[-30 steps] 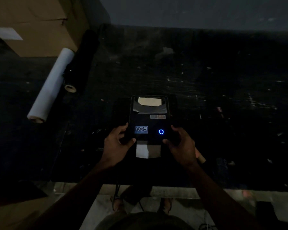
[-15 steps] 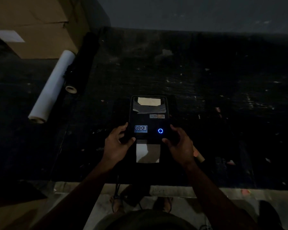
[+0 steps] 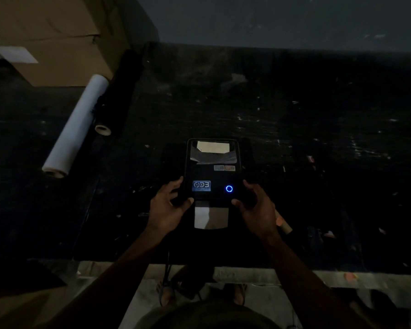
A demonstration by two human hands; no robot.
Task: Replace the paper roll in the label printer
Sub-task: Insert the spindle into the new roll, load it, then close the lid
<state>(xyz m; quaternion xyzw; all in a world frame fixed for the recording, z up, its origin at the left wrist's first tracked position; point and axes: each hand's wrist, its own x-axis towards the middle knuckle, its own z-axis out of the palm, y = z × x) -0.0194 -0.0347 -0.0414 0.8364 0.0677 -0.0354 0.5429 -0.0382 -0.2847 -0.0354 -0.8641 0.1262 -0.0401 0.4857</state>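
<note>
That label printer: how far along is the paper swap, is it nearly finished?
It looks close to done. A paper roll shows through the window of the label printer, its blue light glows, and a strip of paper sticks out of the front. Both the left hand and right hand hold its front corners. Probably left: tearing off that strip. A cardboard tube lies beside the right hand.

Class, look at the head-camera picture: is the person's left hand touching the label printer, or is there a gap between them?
Touching. The head view shows the left hand wrapped on the left edge of the label printer, thumb lying across its front corner, no gap visible.
</note>
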